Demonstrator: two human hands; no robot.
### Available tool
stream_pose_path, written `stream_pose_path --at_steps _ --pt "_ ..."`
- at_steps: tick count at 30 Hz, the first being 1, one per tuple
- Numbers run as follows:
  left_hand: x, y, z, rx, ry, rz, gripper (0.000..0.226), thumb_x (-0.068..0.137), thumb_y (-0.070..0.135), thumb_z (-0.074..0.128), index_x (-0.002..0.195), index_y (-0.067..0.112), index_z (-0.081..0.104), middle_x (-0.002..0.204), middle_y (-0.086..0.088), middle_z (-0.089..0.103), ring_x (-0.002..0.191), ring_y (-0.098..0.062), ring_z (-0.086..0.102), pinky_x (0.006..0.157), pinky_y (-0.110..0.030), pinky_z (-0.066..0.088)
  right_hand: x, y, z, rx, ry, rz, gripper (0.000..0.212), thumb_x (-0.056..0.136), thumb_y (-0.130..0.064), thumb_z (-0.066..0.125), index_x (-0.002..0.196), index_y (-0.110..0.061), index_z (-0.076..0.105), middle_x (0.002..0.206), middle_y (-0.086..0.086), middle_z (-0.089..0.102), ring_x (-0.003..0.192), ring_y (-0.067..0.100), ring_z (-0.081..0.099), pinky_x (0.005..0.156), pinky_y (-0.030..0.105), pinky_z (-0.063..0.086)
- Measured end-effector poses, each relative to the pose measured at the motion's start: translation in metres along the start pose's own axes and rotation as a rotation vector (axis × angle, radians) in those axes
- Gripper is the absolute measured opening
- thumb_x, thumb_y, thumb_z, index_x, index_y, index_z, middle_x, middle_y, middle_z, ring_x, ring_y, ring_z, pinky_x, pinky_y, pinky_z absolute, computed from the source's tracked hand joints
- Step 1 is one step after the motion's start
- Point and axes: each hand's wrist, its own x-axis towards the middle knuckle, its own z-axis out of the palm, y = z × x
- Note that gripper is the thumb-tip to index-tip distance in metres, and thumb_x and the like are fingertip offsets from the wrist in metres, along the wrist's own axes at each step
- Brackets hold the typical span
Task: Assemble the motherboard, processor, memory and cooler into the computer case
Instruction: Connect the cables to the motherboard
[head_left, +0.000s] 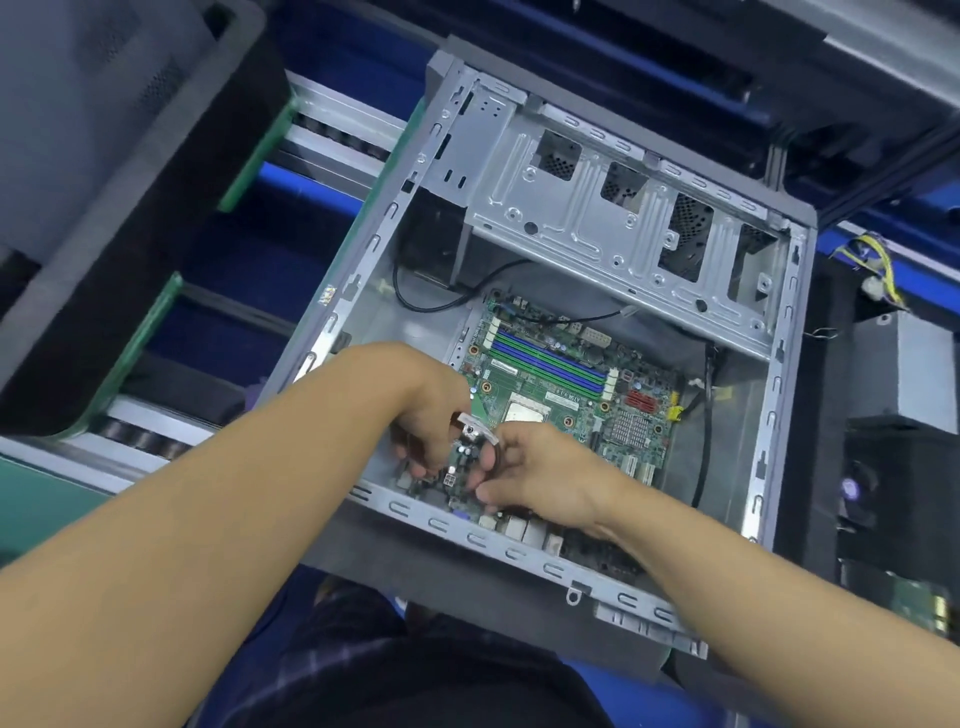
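Computer case (774, 415) lies open with the motherboard (571, 410) already seated near-right. Memory slots (548, 364) look empty and there's no cooler yet. Drive cage (597, 208) spans the far side. Left hand (431, 415) pinches a small pale part (480, 428) at the board's near-left corner. Right hand (545, 478) curls in beside it, grip unclear.

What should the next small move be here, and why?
Probably seat the small pale piece that the right hand pinches down onto the motherboard corner, the left hand steadying: both hands meet there, the board already lies in the case, and what the piece is I cannot tell.
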Motion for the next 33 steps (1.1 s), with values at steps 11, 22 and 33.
stream_pose_path --at_steps 11,22,33 --pt "0.002 0.002 0.001 -0.061 0.024 0.020 0.011 0.091 0.001 0.060 0.095 0.008 0.052 0.082 -0.010 0.073 0.063 -0.016 0.072 0.048 -0.023 0.052 -0.022 -0.023 -0.013 0.951 -0.397 0.174 0.041 0.083 0.015 0.055 0.122 0.003 0.052 0.099 0.021 0.057 0.081 0.022 0.064 0.071 0.028 0.059" --pt "0.002 0.001 0.001 -0.068 0.025 0.022 0.013 0.092 0.004 0.062 0.089 0.009 0.050 0.072 -0.006 0.072 0.060 -0.014 0.070 0.049 -0.023 0.052 -0.019 -0.014 -0.015 0.789 -0.314 0.127 0.024 0.088 0.016 0.056 0.106 0.000 0.061 0.097 0.019 0.063 0.079 0.020 0.069 0.072 0.026 0.059" --pt "0.007 -0.001 0.003 -0.066 0.006 0.003 0.020 0.094 -0.001 0.057 0.085 0.010 0.043 0.080 -0.012 0.067 0.070 -0.022 0.069 0.053 -0.023 0.052 -0.006 -0.002 -0.005 -0.367 0.184 -0.070 0.029 0.090 -0.005 0.071 0.079 -0.029 0.058 0.084 -0.009 0.065 0.069 0.001 0.057 0.064 0.009 0.046"
